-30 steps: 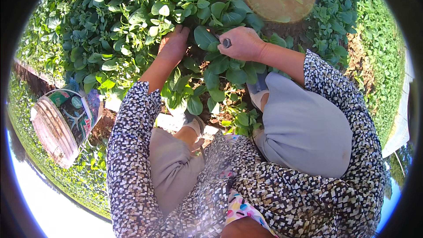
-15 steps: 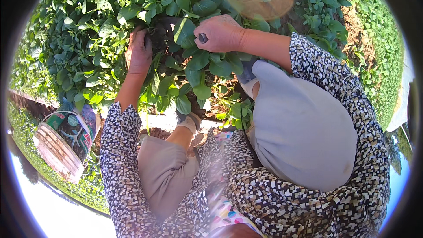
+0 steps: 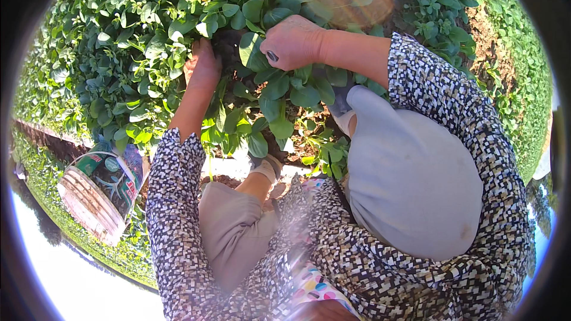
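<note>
My right hand (image 3: pixel 294 43) is closed around the handle (image 3: pixel 272 56) of a tool. Only the round dark end of that handle shows; the working end is hidden among the leaves. To its left, my left hand (image 3: pixel 203 66) reaches down into the leafy green plants (image 3: pixel 172 27), its fingers curled and partly covered by foliage. What those fingers hold cannot be made out. Broad-leaved plants (image 3: pixel 279 92) stand between and below the two hands, with a patch of dark shaded soil (image 3: pixel 229 47) between my hands.
A white bucket (image 3: pixel 92 202) with a printed green label lies tilted on its side at the left. My shod foot (image 3: pixel 270 169) rests by a pale strip at the bed's edge. Bare brown soil (image 3: pixel 485 41) runs between plant rows at the right.
My left hand has shifted to the right and slightly down, its fingers now more curled into the leaves. My right hand stays nearly in place, still on the handle, turned slightly.
</note>
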`<state>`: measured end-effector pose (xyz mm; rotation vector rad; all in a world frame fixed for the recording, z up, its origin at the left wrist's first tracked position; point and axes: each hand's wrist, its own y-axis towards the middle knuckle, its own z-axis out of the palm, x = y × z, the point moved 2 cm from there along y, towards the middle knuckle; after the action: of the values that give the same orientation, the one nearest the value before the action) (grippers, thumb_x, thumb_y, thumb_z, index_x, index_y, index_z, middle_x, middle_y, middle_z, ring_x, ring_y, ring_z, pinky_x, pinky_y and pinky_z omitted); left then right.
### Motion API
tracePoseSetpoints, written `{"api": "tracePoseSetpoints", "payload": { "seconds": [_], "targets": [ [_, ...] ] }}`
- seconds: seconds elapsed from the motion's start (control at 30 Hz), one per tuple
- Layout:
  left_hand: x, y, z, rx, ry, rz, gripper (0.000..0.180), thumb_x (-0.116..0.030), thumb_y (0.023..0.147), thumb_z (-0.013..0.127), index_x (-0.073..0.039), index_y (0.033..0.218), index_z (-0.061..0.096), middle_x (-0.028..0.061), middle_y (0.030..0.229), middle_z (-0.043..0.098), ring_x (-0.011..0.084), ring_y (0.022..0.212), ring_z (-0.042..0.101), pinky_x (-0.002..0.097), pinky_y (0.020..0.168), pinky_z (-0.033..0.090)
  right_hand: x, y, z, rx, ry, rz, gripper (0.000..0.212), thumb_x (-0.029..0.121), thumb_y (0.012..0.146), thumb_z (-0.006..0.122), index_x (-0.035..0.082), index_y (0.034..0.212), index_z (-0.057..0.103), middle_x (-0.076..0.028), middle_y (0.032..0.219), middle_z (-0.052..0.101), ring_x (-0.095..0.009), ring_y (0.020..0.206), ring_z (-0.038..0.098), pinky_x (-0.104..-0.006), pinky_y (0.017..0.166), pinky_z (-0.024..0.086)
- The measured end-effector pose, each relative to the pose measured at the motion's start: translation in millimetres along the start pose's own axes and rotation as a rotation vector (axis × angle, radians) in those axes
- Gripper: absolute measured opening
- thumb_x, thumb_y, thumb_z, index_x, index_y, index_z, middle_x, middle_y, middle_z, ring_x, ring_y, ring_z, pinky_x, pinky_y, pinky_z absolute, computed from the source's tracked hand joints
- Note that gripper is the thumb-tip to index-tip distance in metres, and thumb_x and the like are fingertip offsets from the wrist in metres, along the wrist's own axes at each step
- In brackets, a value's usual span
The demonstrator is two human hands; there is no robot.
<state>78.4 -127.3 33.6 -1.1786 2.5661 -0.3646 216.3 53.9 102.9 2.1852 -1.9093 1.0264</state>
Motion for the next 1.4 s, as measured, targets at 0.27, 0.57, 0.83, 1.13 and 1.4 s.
{"api": "tracePoseSetpoints", "payload": {
  "seconds": [0.27, 0.57, 0.83, 1.13, 1.4],
  "targets": [
    [-3, 1, -12, 0.145, 0.028, -0.09, 0.044, -0.036, 0.083, 0.057, -0.005, 0.114, 0.051, 0.0232, 0.105, 0.061, 0.042, 0.095, 0.061, 0.0455, 0.081, 0.05, 6, -16, 24, -0.055, -0.124, -0.147, 0.017, 0.024, 0.08, 0.056, 0.01, 0.076, 0.065, -0.009, 0.077, 0.062, -0.03, 0.073, 0.064, -0.043, 0.063, 0.05],
    [17, -46, 7, 0.013, -0.085, 0.288, 0.057, -0.024, 0.082, 0.063, -0.006, 0.131, 0.04, 0.0213, 0.133, 0.044, 0.0416, 0.106, 0.055, 0.045, 0.085, 0.05, 5, -23, 17, -0.098, 0.231, 0.14, 0.018, 0.026, 0.077, 0.053, 0.013, 0.074, 0.065, -0.012, 0.076, 0.064, -0.032, 0.077, 0.062, -0.0444, 0.068, 0.048],
    [10, -29, 2, -0.022, -0.286, 0.249, 0.057, -0.013, 0.081, 0.062, -0.004, 0.133, 0.041, 0.0278, 0.121, 0.046, 0.0468, 0.106, 0.052, 0.047, 0.085, 0.047, 4, -8, 13, -0.037, 0.051, 0.01, 0.015, 0.022, 0.076, 0.054, 0.011, 0.071, 0.063, -0.01, 0.071, 0.061, -0.032, 0.071, 0.062, -0.0439, 0.06, 0.048],
    [28, -23, 12, 0.125, -0.107, 0.104, 0.052, -0.016, 0.08, 0.065, -0.003, 0.126, 0.044, 0.0262, 0.113, 0.052, 0.0463, 0.1, 0.055, 0.0483, 0.083, 0.047, 15, -24, 34, -0.016, -0.142, -0.162, 0.013, 0.022, 0.077, 0.058, 0.012, 0.076, 0.066, -0.01, 0.085, 0.063, -0.03, 0.079, 0.065, -0.0402, 0.066, 0.051],
    [29, -41, 6, 0.159, -0.195, 0.128, 0.049, -0.013, 0.083, 0.06, -0.001, 0.127, 0.042, 0.0248, 0.118, 0.054, 0.0428, 0.105, 0.056, 0.0454, 0.085, 0.047, 2, -33, 28, -0.178, 0.223, 0.11, 0.014, 0.023, 0.077, 0.06, 0.012, 0.069, 0.059, -0.007, 0.07, 0.057, -0.03, 0.069, 0.06, -0.0431, 0.058, 0.047]
  ]
}}
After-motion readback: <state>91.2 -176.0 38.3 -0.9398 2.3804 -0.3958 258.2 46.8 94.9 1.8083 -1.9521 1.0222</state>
